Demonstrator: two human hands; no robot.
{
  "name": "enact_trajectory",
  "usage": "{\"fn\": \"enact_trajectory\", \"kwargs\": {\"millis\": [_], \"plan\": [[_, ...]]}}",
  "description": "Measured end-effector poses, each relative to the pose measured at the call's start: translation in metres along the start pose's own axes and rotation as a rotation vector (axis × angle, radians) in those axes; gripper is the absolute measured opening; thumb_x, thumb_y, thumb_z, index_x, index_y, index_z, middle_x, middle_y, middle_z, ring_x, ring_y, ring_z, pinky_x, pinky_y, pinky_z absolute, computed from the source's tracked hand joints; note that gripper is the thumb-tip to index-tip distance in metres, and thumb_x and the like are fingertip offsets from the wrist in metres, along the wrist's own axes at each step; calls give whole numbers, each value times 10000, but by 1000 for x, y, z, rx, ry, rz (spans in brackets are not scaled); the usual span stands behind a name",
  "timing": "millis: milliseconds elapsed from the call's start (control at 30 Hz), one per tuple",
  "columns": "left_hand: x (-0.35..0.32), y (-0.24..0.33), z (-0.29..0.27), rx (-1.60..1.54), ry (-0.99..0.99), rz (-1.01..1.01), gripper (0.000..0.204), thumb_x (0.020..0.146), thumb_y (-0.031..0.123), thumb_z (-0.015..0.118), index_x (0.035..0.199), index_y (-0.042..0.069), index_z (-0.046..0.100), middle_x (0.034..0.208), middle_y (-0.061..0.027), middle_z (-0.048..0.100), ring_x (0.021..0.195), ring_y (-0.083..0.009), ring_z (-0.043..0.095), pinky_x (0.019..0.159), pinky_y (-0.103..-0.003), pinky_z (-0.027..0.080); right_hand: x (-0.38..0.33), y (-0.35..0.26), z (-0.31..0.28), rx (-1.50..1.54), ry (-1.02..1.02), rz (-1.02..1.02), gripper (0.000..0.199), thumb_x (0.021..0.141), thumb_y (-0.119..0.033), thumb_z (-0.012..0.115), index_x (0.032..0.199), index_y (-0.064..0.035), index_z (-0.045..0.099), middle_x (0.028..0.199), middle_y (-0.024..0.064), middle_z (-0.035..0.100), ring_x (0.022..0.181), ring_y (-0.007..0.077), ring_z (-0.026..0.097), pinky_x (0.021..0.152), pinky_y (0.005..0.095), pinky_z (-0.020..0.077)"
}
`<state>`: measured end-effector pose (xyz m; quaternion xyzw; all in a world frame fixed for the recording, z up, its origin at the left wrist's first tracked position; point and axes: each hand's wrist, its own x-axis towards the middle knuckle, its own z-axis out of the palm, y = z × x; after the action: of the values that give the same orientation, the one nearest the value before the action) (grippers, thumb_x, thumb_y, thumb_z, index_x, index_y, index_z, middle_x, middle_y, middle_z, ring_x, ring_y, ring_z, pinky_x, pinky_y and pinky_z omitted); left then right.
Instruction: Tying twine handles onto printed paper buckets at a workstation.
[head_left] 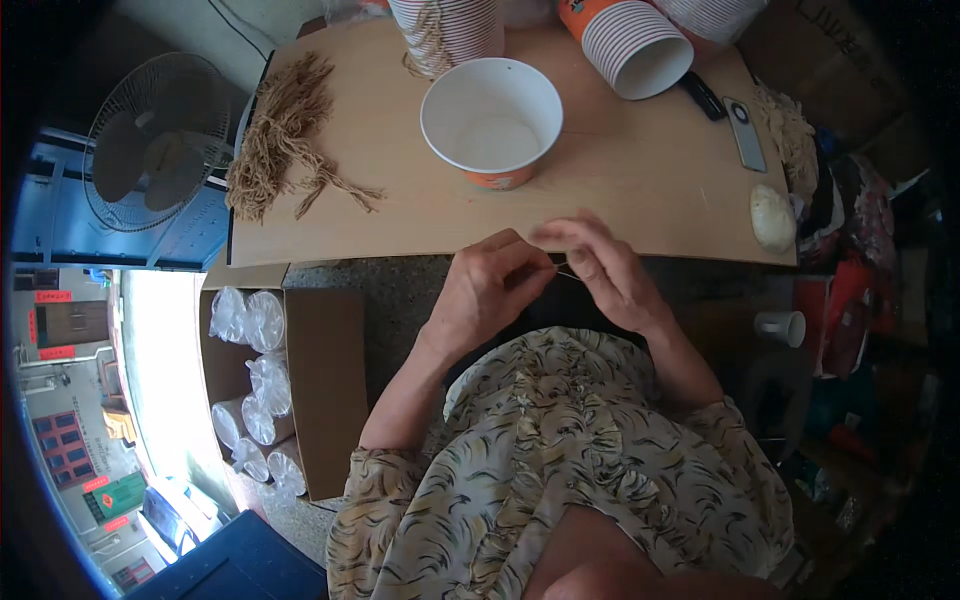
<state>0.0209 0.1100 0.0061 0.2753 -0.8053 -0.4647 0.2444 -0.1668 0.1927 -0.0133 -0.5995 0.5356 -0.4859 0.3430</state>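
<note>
Just off the table's near edge, my left hand [490, 282] is closed, its thumb and forefinger pinched on a thin light cord [567, 271]. The cord stretches across to my right hand [612, 275]. Motion smears the fingertips there, so their grip on the cord is unclear. Straight ahead stands an upright white paper bucket [492, 115] with an orange band low on its outside; I see nothing inside it. A heap of twisted brown paper cords [285, 140] lies at the table's left, some loose ends trailing toward the bucket.
Stacked paper buckets [450, 35] stand at the back, with another orange stack [635, 50] lying on its side. A phone [745, 135], a dark object [702, 96] and a pale round lump [772, 218] line the right. A fan [158, 140] and a carton [330, 380] of plastic-wrapped rolls are left.
</note>
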Motion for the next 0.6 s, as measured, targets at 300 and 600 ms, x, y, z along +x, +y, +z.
{"fn": "enact_trajectory", "kwargs": {"millis": [300,600], "plan": [[4,-8,0,17,49,41,84,841,23,741,917,4,710,844,-65,656,693,-148,631,614,-281,508,-10,18,10,278,-59,262,196,1014,-199,586,1005,-4,606,808,-22,583,689,23,488,601,204,410],[-3,-33,0,-176,105,-97,138,850,98,780,875,-15,706,783,-54,650,672,-110,612,599,-277,494,-7,20,11,376,28,304,149,968,-134,654,895,-9,620,760,-45,580,659,10,479,575,187,393]]}}
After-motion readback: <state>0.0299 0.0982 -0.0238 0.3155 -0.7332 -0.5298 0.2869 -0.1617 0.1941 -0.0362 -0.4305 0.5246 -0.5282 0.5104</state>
